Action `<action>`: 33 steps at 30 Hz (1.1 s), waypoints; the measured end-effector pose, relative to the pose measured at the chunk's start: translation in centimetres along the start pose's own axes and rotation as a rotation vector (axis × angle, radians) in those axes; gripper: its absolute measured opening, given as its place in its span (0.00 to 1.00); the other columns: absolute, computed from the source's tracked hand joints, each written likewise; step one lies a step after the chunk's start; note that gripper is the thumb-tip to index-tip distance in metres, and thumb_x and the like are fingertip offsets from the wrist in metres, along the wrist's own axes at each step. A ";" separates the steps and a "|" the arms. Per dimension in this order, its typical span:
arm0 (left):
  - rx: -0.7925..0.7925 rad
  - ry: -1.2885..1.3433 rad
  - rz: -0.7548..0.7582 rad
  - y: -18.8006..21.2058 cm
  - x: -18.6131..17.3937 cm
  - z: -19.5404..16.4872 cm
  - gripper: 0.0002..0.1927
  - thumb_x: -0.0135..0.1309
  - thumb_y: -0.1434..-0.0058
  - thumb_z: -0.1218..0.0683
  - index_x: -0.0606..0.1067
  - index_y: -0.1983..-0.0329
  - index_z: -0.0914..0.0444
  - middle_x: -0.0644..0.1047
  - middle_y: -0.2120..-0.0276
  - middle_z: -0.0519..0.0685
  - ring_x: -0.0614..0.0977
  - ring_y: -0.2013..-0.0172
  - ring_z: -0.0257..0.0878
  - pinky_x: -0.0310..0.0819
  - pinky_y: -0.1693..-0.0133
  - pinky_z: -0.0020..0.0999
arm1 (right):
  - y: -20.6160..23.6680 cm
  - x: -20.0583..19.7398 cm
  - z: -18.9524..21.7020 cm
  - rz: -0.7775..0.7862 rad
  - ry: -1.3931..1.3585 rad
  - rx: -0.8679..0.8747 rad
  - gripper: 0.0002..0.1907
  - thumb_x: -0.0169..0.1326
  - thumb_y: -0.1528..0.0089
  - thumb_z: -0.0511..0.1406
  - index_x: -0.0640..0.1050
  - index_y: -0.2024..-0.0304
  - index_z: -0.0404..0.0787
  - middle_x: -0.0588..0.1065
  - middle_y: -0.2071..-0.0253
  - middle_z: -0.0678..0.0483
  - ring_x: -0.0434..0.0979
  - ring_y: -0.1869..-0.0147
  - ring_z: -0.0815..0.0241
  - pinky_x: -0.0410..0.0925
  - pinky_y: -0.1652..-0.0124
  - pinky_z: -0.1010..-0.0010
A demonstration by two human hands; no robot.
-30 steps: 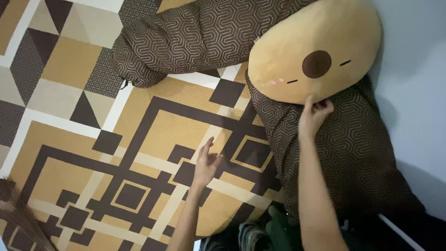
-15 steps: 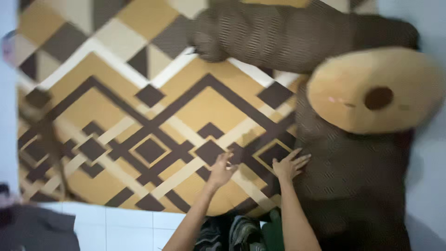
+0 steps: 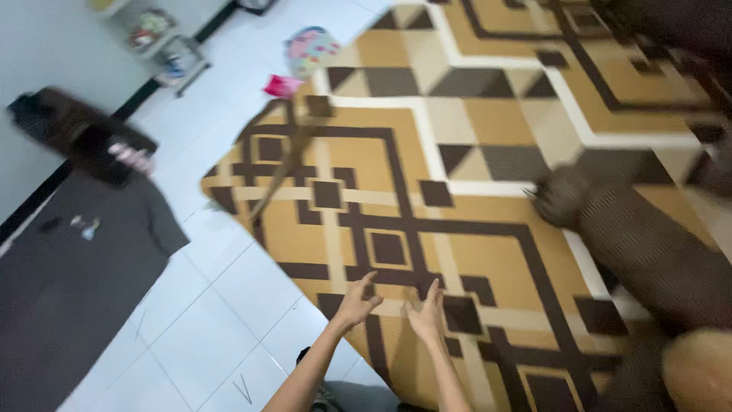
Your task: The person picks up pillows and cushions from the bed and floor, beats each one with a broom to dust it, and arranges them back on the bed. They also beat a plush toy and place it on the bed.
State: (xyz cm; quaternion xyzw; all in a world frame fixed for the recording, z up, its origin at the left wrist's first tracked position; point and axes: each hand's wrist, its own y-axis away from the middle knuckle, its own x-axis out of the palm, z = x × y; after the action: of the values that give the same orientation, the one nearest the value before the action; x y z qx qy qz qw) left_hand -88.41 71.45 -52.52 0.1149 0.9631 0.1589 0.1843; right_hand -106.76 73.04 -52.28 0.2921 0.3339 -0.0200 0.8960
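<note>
The patterned sheet, tan and cream with dark brown squares and bands, fills most of the frame from the lower middle to the upper right, its long axis running from the lower left up toward the upper right; its near corner points left at about mid-height, and its lower-left edge runs diagonally down toward my arms. Past that edge lies white tiled floor, open from the lower left up to the top centre. A dark grey cloth covers the floor at the far left, well apart from the sheet. A long brown bolster lies across the sheet at the right, its gathered end pointing up-left, its body running down toward the lower right corner, where a tan cushion shows. My left hand and right hand sit near each other at the lower centre, over the sheet close to its edge, both spread wide with fingers apart, holding nothing; whether they touch the fabric I cannot tell. A blurred pink item lies just beside the sheet's upper-left edge.
</note>
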 end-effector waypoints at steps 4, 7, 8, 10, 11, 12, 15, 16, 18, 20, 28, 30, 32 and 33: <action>0.001 0.049 -0.226 2.9 -14.6 5.2 0.37 0.63 0.43 0.55 0.65 0.29 0.55 0.73 0.39 0.58 0.76 0.40 0.46 0.72 0.44 0.37 | 1.0 8.0 10.9 -0.089 0.028 -0.359 0.57 0.66 0.42 0.44 0.42 0.26 0.40 0.50 0.26 0.33 0.60 0.29 0.36 0.59 0.35 0.55; 0.068 -0.006 -0.433 4.3 -26.9 8.0 0.34 0.64 0.41 0.52 0.67 0.32 0.57 0.78 0.43 0.57 0.77 0.42 0.46 0.69 0.43 0.38 | 3.3 16.0 20.2 0.065 -0.003 -0.217 0.58 0.62 0.44 0.43 0.42 0.21 0.45 0.63 0.32 0.38 0.80 0.43 0.47 0.71 0.43 0.61; 0.066 0.001 -0.492 5.6 -30.6 9.5 0.33 0.64 0.40 0.51 0.68 0.33 0.57 0.79 0.44 0.56 0.78 0.43 0.46 0.69 0.43 0.38 | 4.3 19.0 23.2 0.108 0.016 -0.220 0.58 0.62 0.43 0.42 0.42 0.20 0.45 0.70 0.40 0.36 0.82 0.46 0.47 0.72 0.45 0.61; -0.053 0.176 -0.584 7.9 -38.3 11.6 0.32 0.61 0.40 0.50 0.67 0.32 0.54 0.77 0.42 0.54 0.81 0.52 0.44 0.74 0.48 0.37 | 6.5 25.1 29.0 0.228 0.002 -0.275 0.57 0.61 0.42 0.41 0.42 0.20 0.43 0.74 0.43 0.36 0.83 0.50 0.49 0.74 0.49 0.63; -0.107 0.260 -0.637 9.2 -41.9 12.7 0.32 0.59 0.41 0.50 0.67 0.32 0.52 0.76 0.41 0.53 0.83 0.56 0.43 0.77 0.50 0.37 | 7.3 28.2 31.8 0.306 -0.037 -0.328 0.57 0.61 0.43 0.40 0.41 0.21 0.42 0.71 0.39 0.37 0.83 0.51 0.51 0.75 0.52 0.63; -0.149 0.312 -0.690 10.7 -44.9 13.7 0.31 0.59 0.41 0.51 0.68 0.33 0.52 0.76 0.41 0.51 0.82 0.57 0.42 0.76 0.51 0.37 | 8.1 31.2 34.3 0.378 -0.084 -0.382 0.56 0.60 0.44 0.38 0.40 0.23 0.41 0.67 0.34 0.38 0.83 0.51 0.53 0.75 0.54 0.63; -0.179 0.437 -0.828 14.4 -52.5 16.6 0.28 0.57 0.40 0.52 0.70 0.34 0.51 0.77 0.43 0.50 0.81 0.59 0.39 0.76 0.53 0.36 | 9.9 39.1 40.8 0.487 -0.193 -0.740 0.56 0.63 0.45 0.37 0.41 0.27 0.37 0.54 0.29 0.34 0.81 0.51 0.50 0.76 0.55 0.64; -0.147 0.456 -0.873 15.7 -54.5 17.7 0.28 0.57 0.40 0.52 0.70 0.35 0.52 0.78 0.44 0.50 0.81 0.59 0.39 0.76 0.53 0.35 | 10.3 41.2 42.3 0.488 -0.119 -0.722 0.55 0.63 0.45 0.38 0.43 0.26 0.38 0.57 0.30 0.35 0.82 0.52 0.49 0.75 0.55 0.64; -0.132 0.519 -0.935 17.5 -57.2 19.9 0.27 0.57 0.40 0.52 0.71 0.36 0.53 0.79 0.44 0.51 0.81 0.59 0.38 0.75 0.55 0.35 | 10.7 45.0 45.7 0.481 0.032 -0.684 0.54 0.63 0.46 0.39 0.47 0.25 0.40 0.64 0.31 0.37 0.83 0.53 0.49 0.75 0.54 0.64; -0.171 0.603 -0.976 18.9 -59.1 21.8 0.26 0.57 0.40 0.53 0.71 0.36 0.53 0.78 0.44 0.50 0.81 0.59 0.37 0.73 0.57 0.35 | 11.1 47.8 48.6 0.539 0.065 -0.720 0.54 0.63 0.44 0.39 0.46 0.25 0.39 0.63 0.31 0.36 0.83 0.51 0.51 0.74 0.52 0.64; -0.257 0.626 -1.093 18.6 -66.2 27.3 0.23 0.54 0.37 0.53 0.71 0.38 0.53 0.79 0.45 0.47 0.82 0.56 0.36 0.74 0.55 0.35 | 10.8 56.0 59.1 0.738 0.033 -0.693 0.49 0.61 0.42 0.39 0.48 0.25 0.43 0.63 0.30 0.40 0.80 0.47 0.53 0.73 0.50 0.62; -0.247 0.631 -1.145 17.7 -68.8 28.3 0.22 0.54 0.36 0.53 0.71 0.38 0.54 0.80 0.46 0.47 0.82 0.56 0.36 0.74 0.54 0.34 | 9.7 58.2 62.4 0.792 0.028 -0.708 0.49 0.60 0.41 0.39 0.48 0.25 0.44 0.62 0.30 0.39 0.79 0.46 0.53 0.73 0.51 0.61; -0.233 0.654 -1.192 16.3 -71.3 28.9 0.21 0.54 0.36 0.54 0.72 0.39 0.55 0.81 0.48 0.48 0.83 0.56 0.36 0.74 0.55 0.34 | 8.1 60.1 65.8 0.831 0.035 -0.715 0.47 0.59 0.40 0.39 0.49 0.26 0.44 0.62 0.31 0.40 0.79 0.47 0.52 0.74 0.52 0.62; -0.228 0.652 -1.207 15.5 -72.7 28.9 0.21 0.54 0.36 0.54 0.72 0.39 0.55 0.81 0.48 0.48 0.82 0.56 0.36 0.74 0.55 0.34 | 7.4 61.0 67.8 0.852 0.041 -0.728 0.46 0.59 0.40 0.38 0.50 0.26 0.45 0.63 0.31 0.40 0.79 0.47 0.52 0.74 0.52 0.62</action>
State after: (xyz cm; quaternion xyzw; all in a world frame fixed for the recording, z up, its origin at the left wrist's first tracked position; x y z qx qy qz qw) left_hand -8.77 73.08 -49.43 -0.5143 0.8421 0.1551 -0.0473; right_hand -17.91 52.51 -44.60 0.0735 0.1891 0.4661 0.8611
